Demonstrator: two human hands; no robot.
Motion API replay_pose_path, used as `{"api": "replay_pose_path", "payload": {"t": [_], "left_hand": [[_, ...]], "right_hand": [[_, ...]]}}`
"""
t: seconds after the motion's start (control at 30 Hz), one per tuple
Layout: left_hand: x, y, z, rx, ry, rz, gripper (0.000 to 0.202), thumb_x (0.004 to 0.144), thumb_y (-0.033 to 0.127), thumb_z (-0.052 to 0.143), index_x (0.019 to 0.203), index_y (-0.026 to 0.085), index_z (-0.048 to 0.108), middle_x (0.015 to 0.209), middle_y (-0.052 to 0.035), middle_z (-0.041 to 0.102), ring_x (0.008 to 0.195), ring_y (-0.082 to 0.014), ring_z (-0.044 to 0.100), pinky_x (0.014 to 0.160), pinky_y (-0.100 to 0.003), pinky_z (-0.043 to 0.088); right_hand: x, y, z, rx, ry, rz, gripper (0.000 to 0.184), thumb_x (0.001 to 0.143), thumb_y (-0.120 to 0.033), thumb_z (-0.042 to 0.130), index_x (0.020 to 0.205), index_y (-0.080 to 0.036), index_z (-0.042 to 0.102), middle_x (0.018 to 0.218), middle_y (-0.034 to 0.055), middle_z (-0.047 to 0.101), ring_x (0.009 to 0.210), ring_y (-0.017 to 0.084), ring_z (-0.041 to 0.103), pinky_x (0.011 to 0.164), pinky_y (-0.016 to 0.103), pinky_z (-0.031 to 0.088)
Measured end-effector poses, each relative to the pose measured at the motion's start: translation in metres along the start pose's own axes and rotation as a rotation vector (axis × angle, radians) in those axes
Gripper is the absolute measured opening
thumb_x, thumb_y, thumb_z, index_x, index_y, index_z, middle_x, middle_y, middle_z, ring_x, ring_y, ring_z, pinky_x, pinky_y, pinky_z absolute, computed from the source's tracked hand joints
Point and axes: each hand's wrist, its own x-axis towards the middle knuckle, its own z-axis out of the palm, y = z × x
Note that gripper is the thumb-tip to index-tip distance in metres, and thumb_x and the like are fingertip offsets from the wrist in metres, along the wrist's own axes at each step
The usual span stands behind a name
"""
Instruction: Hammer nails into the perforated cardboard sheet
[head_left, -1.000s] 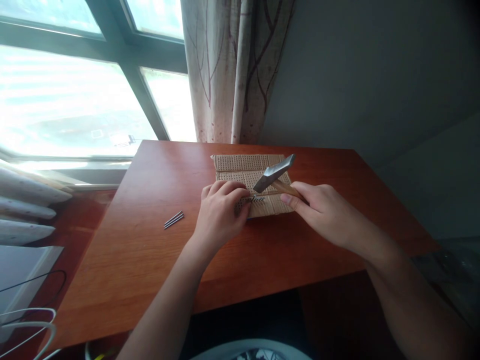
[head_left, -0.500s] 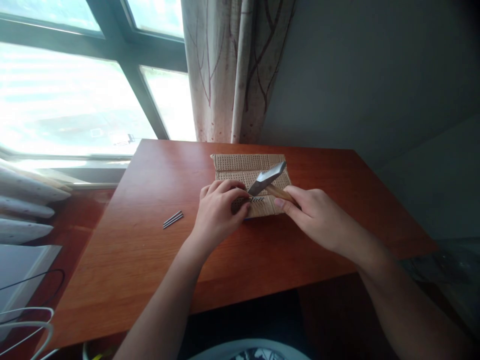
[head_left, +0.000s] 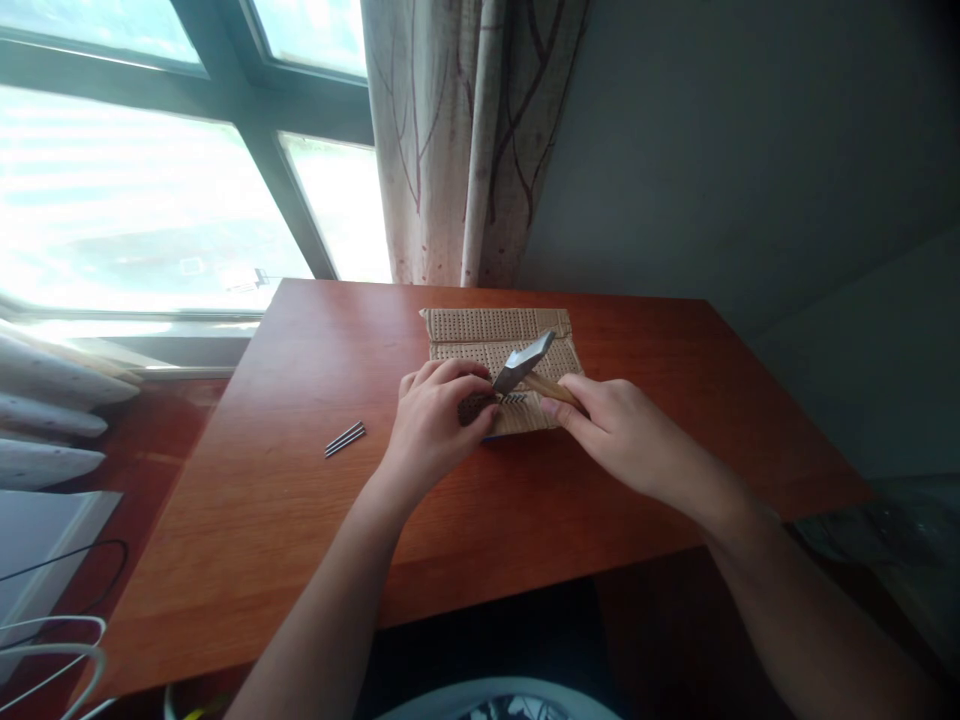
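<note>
Tabletop (head_left: 540,500) below, right fingers (head_left: 582,388) grip a hammer (head_left: 525,362) slanting forward-left; unclear what left fingers (head_left: 459,369) hold.

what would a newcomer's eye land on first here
Probably the hammer, held in the right hand over the perforated tan panel, its metal head close by the left hand. Next, the bright window at upper left, then the thin metal rods on the table, left of both hands.

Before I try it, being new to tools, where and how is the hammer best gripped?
I'd take the hammer by its wooden handle, coming from the right, as the right hand does: the handle slants that way from the metal head, whose lower end sits close to the left hand.
</note>
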Motion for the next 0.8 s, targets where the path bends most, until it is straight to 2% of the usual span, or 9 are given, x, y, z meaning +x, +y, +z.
{"api": "replay_pose_path", "payload": {"t": [0.5, 0.6, 0.7, 0.8], "left_hand": [[0.000, -0.001, 0.001, 0.007, 0.002, 0.000, 0.012, 0.083, 0.030, 0.068, 0.094, 0.028, 0.072, 0.121, 0.0019, 0.069, 0.115, -0.0235, 0.057, 0.098, -0.042, 0.038], [0.000, -0.001, 0.000, 0.007, -0.005, -0.005, 0.012, 0.084, 0.030, 0.067, 0.095, 0.028, 0.072, 0.121, 0.0008, 0.069, 0.115, -0.0242, 0.057, 0.098, -0.043, 0.038], [0.000, 0.001, -0.001, 0.006, -0.027, -0.005, 0.013, 0.085, 0.030, 0.065, 0.095, 0.029, 0.072, 0.122, 0.0001, 0.068, 0.115, -0.0253, 0.056, 0.098, -0.044, 0.038], [0.000, 0.002, -0.002, 0.005, -0.036, -0.011, 0.012, 0.086, 0.030, 0.064, 0.095, 0.030, 0.072, 0.122, 0.0000, 0.068, 0.116, -0.0257, 0.056, 0.098, -0.045, 0.037]], "right_hand": [[0.001, 0.003, 0.005, 0.018, -0.008, -0.018, 0.031, 0.098, -0.039, 0.046, 0.072, -0.021, 0.046, 0.066, -0.0014, 0.058, 0.059, 0.013, 0.050, 0.056, 0.028, 0.028], [0.000, 0.003, 0.004, 0.041, 0.007, -0.026, 0.033, 0.098, -0.040, 0.046, 0.071, -0.021, 0.044, 0.063, -0.0025, 0.055, 0.056, 0.012, 0.048, 0.054, 0.028, 0.028], [-0.002, 0.004, -0.001, 0.096, 0.076, -0.037, 0.036, 0.097, -0.042, 0.048, 0.068, -0.022, 0.041, 0.058, -0.0040, 0.049, 0.053, 0.011, 0.044, 0.052, 0.028, 0.027], [-0.004, 0.010, -0.007, 0.185, 0.241, -0.063, 0.033, 0.095, -0.042, 0.054, 0.069, -0.022, 0.046, 0.058, -0.0039, 0.047, 0.053, 0.011, 0.043, 0.052, 0.028, 0.027]]}}
